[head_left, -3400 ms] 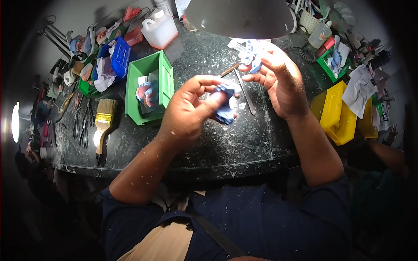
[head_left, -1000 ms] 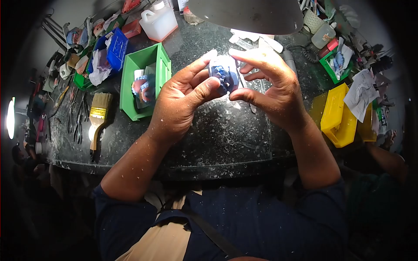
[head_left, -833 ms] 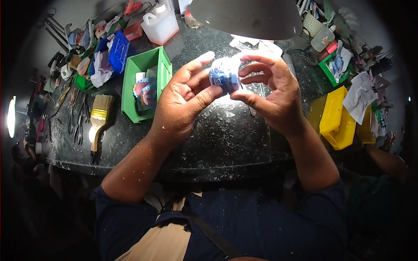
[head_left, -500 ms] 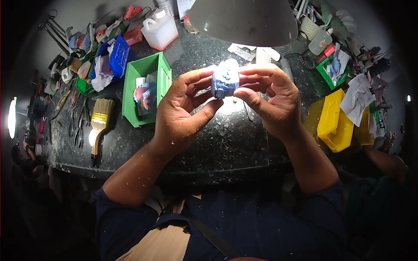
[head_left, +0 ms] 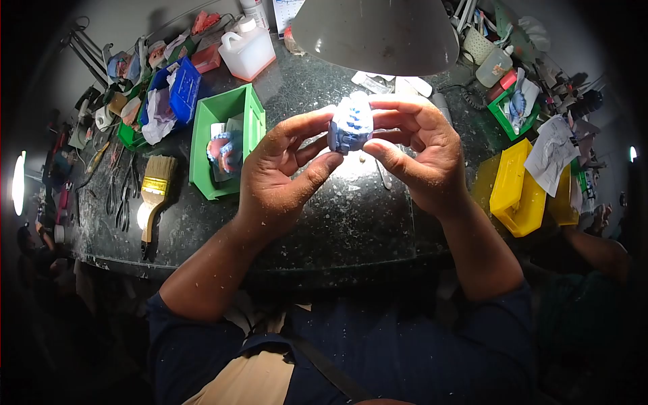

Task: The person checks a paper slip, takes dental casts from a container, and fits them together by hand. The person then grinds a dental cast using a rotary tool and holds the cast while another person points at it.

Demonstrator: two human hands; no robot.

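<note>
Between my two hands, under the lamp, a blue-white dental cast (head_left: 350, 125) is raised above the bench. My left hand (head_left: 287, 158) grips its left side with thumb and fingers. On the other side, my right hand (head_left: 422, 148) pinches it the same way, thumb low and fingers higher. Strong light washes out the top of the cast. Left of my hands stands a green bin (head_left: 201, 145), holding another dental model (head_left: 223, 152) with pink and blue parts.
The grey lamp shade (head_left: 374, 37) hangs close above my hands. A paintbrush (head_left: 156, 189) and pliers (head_left: 123, 202) lie left. Yellow bins (head_left: 516, 189) stand right, blue bins (head_left: 182, 91) and a white jug (head_left: 248, 52) behind. Another person's arm (head_left: 597, 250) shows at far right.
The dental cast has tilted slightly in my fingers, so its row of teeth shows more clearly. Both hands keep their hold in nearly the same place.
</note>
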